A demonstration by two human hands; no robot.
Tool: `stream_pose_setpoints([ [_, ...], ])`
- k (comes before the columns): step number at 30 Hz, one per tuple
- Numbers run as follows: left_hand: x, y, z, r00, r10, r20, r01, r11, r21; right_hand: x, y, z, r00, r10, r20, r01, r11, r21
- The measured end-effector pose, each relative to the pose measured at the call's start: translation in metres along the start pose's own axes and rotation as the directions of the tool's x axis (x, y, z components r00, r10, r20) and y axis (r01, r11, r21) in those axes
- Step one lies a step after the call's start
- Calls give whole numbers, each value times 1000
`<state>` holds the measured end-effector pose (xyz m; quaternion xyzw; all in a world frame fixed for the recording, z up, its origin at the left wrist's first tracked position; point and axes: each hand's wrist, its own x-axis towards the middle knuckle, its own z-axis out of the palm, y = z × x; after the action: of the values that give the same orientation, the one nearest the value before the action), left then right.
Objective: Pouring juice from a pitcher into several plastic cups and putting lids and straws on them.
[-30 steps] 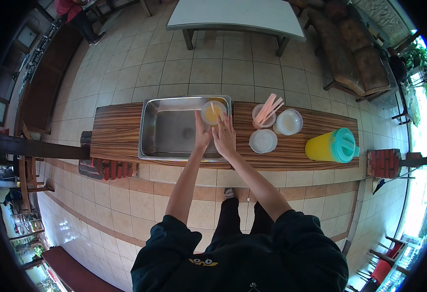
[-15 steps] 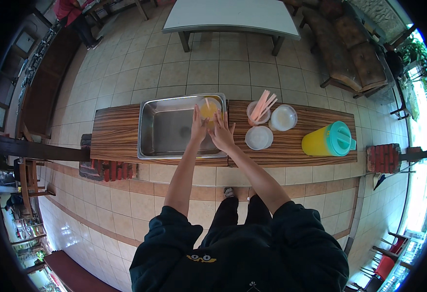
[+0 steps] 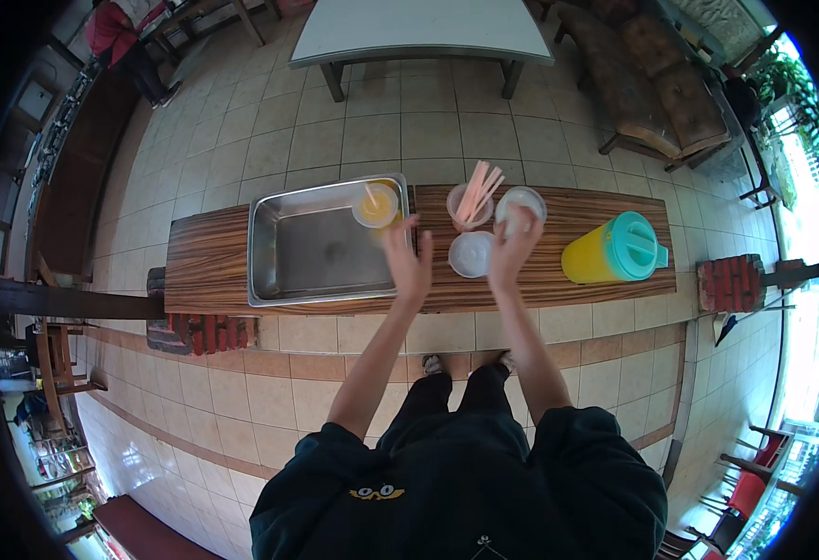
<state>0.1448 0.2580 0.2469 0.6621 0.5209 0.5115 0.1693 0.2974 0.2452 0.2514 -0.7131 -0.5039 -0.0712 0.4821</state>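
Observation:
My left hand (image 3: 409,264) is held with fingers apart over the right rim of a steel tray (image 3: 269,297). Just beyond its fingertips, in the tray's far right corner, stands a clear cup of yellow drink (image 3: 374,207). My right hand (image 3: 512,250) reaches to a round whitish stack of what look like cups or lids (image 3: 520,199); its fingers are blurred and partly cover the stack. Beside that hand is a second round clear-white stack (image 3: 470,255). Behind it, a clear tub (image 3: 461,217) holds pink straws (image 3: 480,191).
A yellow pitcher with a turquoise lid (image 3: 615,250) stands at the right of the striped wooden bench (image 3: 206,257). Beyond are a white table (image 3: 419,30) and a brown sofa (image 3: 643,84). Another person (image 3: 115,37) stands at the far left.
Both hands have left the cup of yellow drink. My left hand drew back toward me; my right hand moved right to the round whitish stack. The view has shifted slightly.

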Motion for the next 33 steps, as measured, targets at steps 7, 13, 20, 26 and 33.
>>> stream_pose_setpoints([
  [7, 7, 24, 93, 935, -87, 344, 147, 978, -151, 46, 91, -12, 947, 253, 199, -251, 967, -37],
  [13, 13, 25, 133, 894, -228, 386, 234, 972, 32, 52, 109, -8, 900, 317, 298, -311, 948, -68],
  [20, 14, 28, 139, 892, -299, 339, 292, 954, 72, 62, 119, -9, 820, 360, 446, -395, 919, -16],
  [26, 27, 40, 140, 803, -466, 371, 464, 880, 100, 78, 103, -9, 740, 340, 580, -468, 880, 81],
  [33, 30, 51, 121, 937, -269, 222, 239, 959, 150, 86, 77, -21, 801, 271, 534, -469, 838, 279],
])
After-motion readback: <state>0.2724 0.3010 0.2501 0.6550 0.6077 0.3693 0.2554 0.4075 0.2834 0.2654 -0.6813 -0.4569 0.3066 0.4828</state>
